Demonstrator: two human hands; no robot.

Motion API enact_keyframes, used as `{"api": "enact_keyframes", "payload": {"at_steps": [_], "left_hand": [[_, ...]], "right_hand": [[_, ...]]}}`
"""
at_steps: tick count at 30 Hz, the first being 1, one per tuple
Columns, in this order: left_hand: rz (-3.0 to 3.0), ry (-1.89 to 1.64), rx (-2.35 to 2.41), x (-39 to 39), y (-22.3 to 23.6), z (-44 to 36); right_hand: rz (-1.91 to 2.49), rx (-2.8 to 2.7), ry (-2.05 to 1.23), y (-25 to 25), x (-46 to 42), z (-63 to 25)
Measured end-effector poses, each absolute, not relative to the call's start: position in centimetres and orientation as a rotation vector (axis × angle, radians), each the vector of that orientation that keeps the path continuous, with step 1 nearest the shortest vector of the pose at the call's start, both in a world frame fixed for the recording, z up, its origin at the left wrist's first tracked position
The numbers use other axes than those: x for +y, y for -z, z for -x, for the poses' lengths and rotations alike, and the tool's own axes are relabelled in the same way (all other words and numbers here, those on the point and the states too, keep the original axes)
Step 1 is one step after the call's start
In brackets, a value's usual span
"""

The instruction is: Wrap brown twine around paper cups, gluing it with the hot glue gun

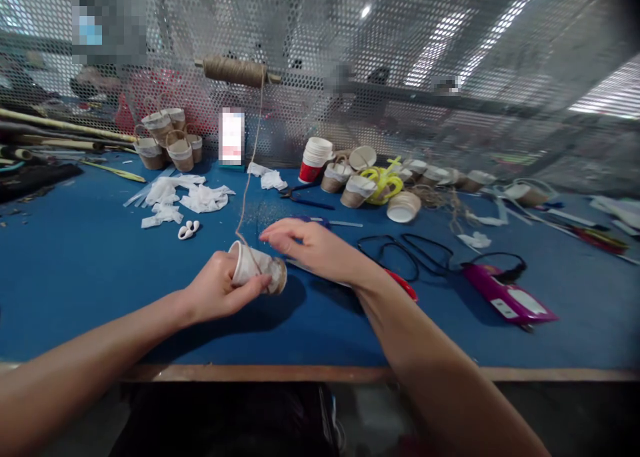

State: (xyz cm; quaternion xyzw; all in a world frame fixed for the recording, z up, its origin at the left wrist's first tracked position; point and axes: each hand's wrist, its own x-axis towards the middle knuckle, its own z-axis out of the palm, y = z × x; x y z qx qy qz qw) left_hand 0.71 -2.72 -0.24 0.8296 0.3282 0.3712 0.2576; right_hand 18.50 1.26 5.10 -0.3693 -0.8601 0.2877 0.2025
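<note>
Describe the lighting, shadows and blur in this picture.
Head view: a soft shadow falls on the blue table beneath the paper cup; bright streaks glare through the mesh panel at upper right; the white material at far right looks smeared; the upper right corner darkens to black.

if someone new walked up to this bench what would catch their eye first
Probably the white cup in the left hand, low and left of centre over the blue table, with twine running up from it to the brown spool by the mesh screen. The right hand is close beside it, fingers outstretched. Next might come the bright magenta box on the table's right side.
</note>
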Motion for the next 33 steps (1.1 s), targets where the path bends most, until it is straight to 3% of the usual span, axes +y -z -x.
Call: {"api": "enact_keyframes", "payload": {"at_steps": [3,7,18,33], "left_hand": [[-2.302,-0.995,0.824,-2.9,0.5,-0.9],[-2.182,-0.936,0.866,-2.9,0.5,-0.9],[-1.108,-0.895,0.926,-2.3,-0.3,-1.0],[-1.084,-0.895,0.919,-2.9,-0.5,-1.0]], "right_hand": [[0.892,-2.378,-1.018,-4.8,-0.1,-17.0],[0.912,-2.048,-1.073,-3.6,-0.6,-16.6],[0.923,-1.592,-1.074,-3.7,-0.3,-18.1],[1.006,-1.616,-1.018,-3.1,0.1,-17.9]]}}
